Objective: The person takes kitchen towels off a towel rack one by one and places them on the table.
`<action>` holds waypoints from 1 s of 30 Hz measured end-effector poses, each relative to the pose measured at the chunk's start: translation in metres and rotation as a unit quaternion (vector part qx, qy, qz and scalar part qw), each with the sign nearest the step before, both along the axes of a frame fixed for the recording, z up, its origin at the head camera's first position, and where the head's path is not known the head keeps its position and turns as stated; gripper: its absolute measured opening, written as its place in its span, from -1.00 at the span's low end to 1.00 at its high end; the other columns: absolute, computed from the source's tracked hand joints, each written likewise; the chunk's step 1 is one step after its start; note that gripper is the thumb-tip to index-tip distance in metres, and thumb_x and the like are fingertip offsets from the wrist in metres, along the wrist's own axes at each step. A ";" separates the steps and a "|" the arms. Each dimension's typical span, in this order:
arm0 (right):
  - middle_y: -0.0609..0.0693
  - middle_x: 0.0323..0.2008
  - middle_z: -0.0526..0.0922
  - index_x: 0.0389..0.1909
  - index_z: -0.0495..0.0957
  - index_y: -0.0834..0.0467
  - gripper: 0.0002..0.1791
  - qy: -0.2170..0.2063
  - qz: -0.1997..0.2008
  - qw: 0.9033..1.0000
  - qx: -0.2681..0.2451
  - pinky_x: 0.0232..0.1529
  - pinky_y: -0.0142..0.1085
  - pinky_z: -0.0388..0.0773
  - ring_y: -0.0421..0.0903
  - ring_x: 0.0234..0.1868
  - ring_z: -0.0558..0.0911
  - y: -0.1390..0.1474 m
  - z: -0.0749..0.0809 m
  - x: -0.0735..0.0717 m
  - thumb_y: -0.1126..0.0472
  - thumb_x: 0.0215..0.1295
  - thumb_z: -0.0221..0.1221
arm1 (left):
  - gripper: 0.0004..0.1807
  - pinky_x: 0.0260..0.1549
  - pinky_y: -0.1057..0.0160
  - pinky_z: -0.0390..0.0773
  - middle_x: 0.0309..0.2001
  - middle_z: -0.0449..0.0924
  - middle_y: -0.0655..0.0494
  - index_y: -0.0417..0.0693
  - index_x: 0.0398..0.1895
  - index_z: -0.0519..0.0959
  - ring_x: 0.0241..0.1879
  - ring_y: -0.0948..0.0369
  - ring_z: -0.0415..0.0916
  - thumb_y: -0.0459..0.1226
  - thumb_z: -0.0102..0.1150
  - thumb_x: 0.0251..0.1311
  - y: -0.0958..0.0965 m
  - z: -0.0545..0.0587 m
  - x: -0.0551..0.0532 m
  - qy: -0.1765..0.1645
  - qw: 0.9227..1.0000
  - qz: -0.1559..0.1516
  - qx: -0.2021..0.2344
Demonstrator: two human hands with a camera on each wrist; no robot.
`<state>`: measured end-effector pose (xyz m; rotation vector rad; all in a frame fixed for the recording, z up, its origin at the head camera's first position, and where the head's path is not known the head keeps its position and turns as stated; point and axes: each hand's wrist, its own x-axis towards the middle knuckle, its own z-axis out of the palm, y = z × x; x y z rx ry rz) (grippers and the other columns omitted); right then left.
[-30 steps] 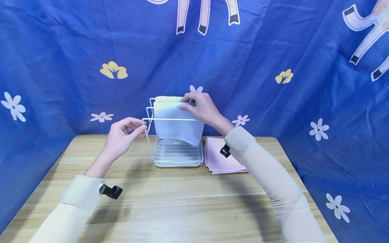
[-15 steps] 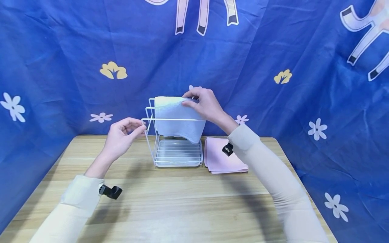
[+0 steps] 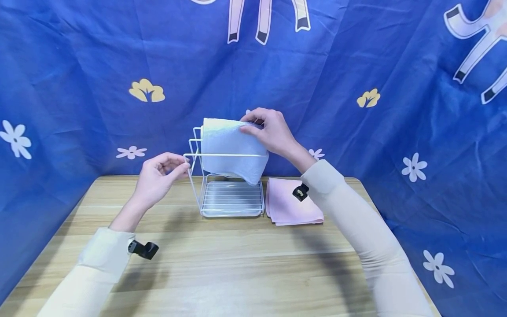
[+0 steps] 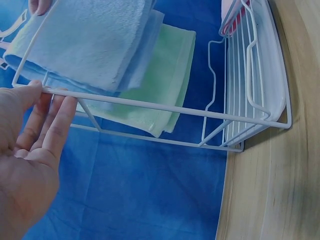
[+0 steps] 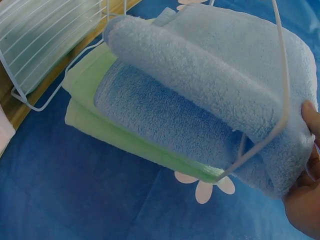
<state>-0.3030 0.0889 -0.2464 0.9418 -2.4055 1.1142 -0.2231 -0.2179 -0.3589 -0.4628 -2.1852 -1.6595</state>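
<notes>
A white wire rack (image 3: 195,189) with several rails stands at the back of the table. My left hand (image 3: 160,176) pinches the left end of its front top rail between thumb and fingers. With thumb and fingers, my right hand (image 3: 271,130) grips the upper right corner of a light blue towel (image 3: 229,147), which hangs in a fold at the upper rails. Behind it a pale green towel (image 4: 167,75) hangs on the rack, seen in the left wrist view. In the right wrist view, the blue towel (image 5: 200,75) overlaps a rail and the green towel (image 5: 82,82).
A shallow white tray (image 3: 231,200) sits under the wire grid at the rack's base. To its right, a folded pink cloth (image 3: 295,207) lies on the wooden table (image 3: 237,264). A blue printed curtain (image 3: 190,57) stands close behind the rack.
My right hand has moved up and slightly right, lifting the blue towel; its top and lower edges are higher. The left hand stays on the rack's rail.
</notes>
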 end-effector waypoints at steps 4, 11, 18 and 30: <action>0.08 -0.05 0.84 -0.07 0.80 0.16 -0.78 0.006 -0.001 1.000 -0.008 -0.14 -0.37 0.68 -0.08 -0.16 0.75 0.001 0.005 0.002 0.17 0.33 0.45 | -0.84 -0.26 0.43 0.81 -0.29 0.78 0.34 -0.38 -0.08 0.65 -0.32 0.36 0.78 -0.40 0.30 0.41 0.000 0.001 0.001 0.001 1.000 0.005 -0.007; 0.08 -0.18 0.84 -0.11 0.81 0.16 -0.81 0.008 -0.006 0.999 -0.033 -0.32 -0.46 0.58 -0.15 -0.33 0.66 0.006 0.012 0.004 0.19 0.31 0.47 | -0.80 -0.25 0.46 0.81 -0.28 0.78 0.35 -0.41 -0.05 0.64 -0.31 0.40 0.77 -0.38 0.29 0.42 0.000 0.001 0.002 0.000 1.000 0.009 -0.014; 0.11 -0.25 0.83 -0.14 0.81 0.17 -0.83 0.014 -0.006 0.998 -0.063 -0.39 -0.48 0.53 -0.24 -0.42 0.59 0.012 0.018 0.004 0.21 0.29 0.48 | -0.82 -0.27 0.45 0.81 -0.29 0.77 0.39 -0.38 -0.07 0.65 -0.33 0.41 0.76 -0.38 0.31 0.41 0.001 0.001 0.002 0.006 1.000 0.014 -0.014; 0.13 -0.28 0.82 -0.12 0.81 0.18 -0.81 0.019 -0.003 0.996 -0.089 -0.45 -0.46 0.52 -0.24 -0.47 0.61 0.028 0.027 0.006 0.21 0.30 0.47 | -0.81 -0.30 0.50 0.78 -0.29 0.78 0.40 -0.35 -0.06 0.66 -0.34 0.45 0.75 -0.36 0.33 0.40 0.000 0.003 0.003 0.005 0.999 0.021 -0.026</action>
